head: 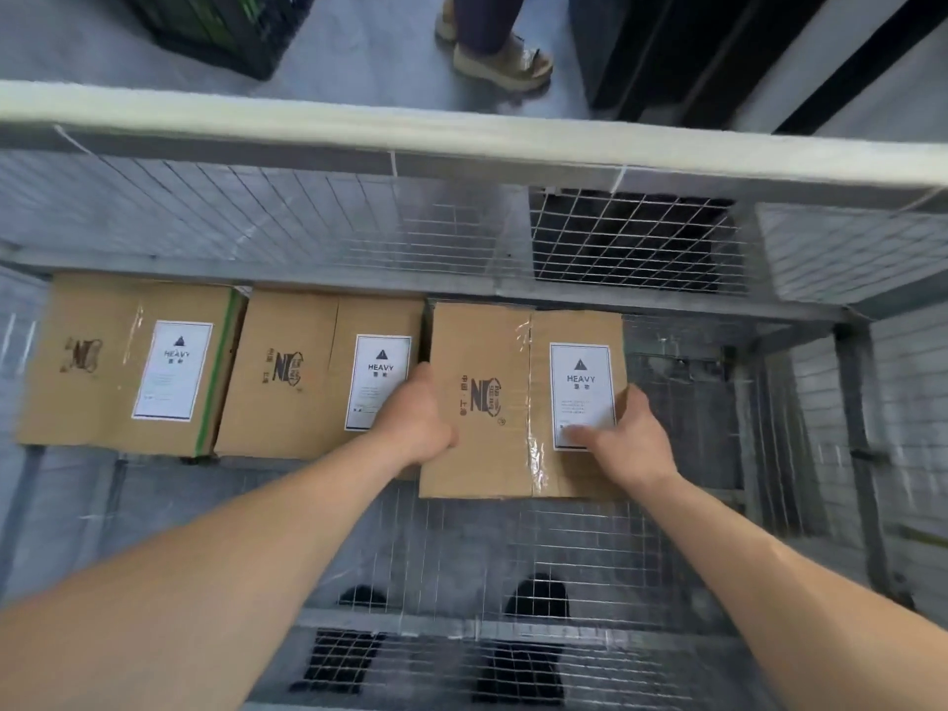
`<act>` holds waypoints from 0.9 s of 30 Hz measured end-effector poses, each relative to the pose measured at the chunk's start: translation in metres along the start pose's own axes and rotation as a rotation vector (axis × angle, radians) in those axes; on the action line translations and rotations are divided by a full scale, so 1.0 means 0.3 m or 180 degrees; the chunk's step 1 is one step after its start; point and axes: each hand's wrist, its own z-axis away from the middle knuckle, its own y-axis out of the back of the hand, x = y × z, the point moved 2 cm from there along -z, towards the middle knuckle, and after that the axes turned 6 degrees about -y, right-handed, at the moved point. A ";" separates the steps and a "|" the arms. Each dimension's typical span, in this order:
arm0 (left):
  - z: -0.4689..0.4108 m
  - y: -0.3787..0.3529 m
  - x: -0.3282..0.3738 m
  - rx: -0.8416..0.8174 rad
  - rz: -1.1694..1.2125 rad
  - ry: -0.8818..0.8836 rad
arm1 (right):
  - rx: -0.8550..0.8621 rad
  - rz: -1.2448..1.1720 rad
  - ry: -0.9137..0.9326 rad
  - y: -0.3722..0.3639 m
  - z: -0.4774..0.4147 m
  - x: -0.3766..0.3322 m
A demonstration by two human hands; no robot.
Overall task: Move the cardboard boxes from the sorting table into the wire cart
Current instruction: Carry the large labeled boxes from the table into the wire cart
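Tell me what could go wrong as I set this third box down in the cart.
1. Your left hand grips the third box on the side facing the middle box; fingers could get pinched in that narrow gap.
2. Its label reads HEAVY, and your right hand holds only near one corner, so it might slip and drop onto the cart floor.

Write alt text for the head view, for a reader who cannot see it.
The left hand and right hand hold a cardboard box labelled HEAVY inside the wire cart, beside two matching boxes on its left.
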 end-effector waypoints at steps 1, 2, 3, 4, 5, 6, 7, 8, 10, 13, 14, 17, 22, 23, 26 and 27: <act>-0.025 -0.011 -0.014 0.0022 -0.0038 0.0017 | -0.0011 0.0013 0.0000 -0.020 -0.025 0.001; -0.046 -0.019 -0.026 0.0054 -0.0065 0.0039 | -0.0018 0.0030 0.0003 -0.037 -0.046 0.002; -0.063 -0.027 -0.037 0.0085 -0.0083 0.0056 | -0.0028 0.0038 0.0004 -0.052 -0.065 0.000; -0.078 -0.033 -0.045 0.0104 -0.0094 0.0066 | -0.0040 0.0018 -0.0002 -0.064 -0.081 -0.003; -0.091 -0.038 -0.051 0.0117 -0.0108 0.0075 | -0.0053 -0.0021 -0.0018 -0.075 -0.096 -0.006; -0.100 -0.041 -0.054 0.0134 -0.0126 0.0076 | -0.0060 -0.0060 -0.0035 -0.082 -0.108 -0.010; -0.107 -0.044 -0.054 0.0151 -0.0146 0.0067 | -0.0066 -0.0076 -0.0043 -0.089 -0.116 -0.017; -0.113 -0.046 -0.051 0.0161 -0.0165 0.0043 | -0.0077 -0.0067 -0.0035 -0.094 -0.121 -0.024; -0.123 -0.047 -0.042 0.0151 -0.0231 -0.0027 | -0.0105 -0.0025 0.0019 -0.104 -0.124 -0.046; -0.124 -0.046 -0.030 0.0111 -0.0308 -0.0116 | -0.0111 -0.0030 0.0049 -0.105 -0.107 -0.075; -0.118 -0.044 -0.027 0.0100 -0.0329 -0.0146 | -0.0099 -0.0026 0.0073 -0.102 -0.096 -0.082; -0.082 -0.022 -0.013 0.0085 -0.0424 -0.0295 | -0.0046 0.0156 0.0219 -0.081 -0.041 -0.109; 0.058 0.073 0.047 0.0075 -0.0830 -0.0589 | 0.0023 0.0440 0.0506 0.002 0.129 -0.177; 0.099 0.098 0.062 0.0071 -0.0931 -0.0661 | 0.0011 0.0495 0.0527 0.025 0.176 -0.191; 0.238 0.183 0.110 0.0013 -0.1289 -0.0911 | -0.0008 0.0548 0.0532 0.098 0.337 -0.235; 0.289 0.214 0.130 -0.0001 -0.1418 -0.1005 | 0.0028 0.0549 0.0487 0.125 0.396 -0.248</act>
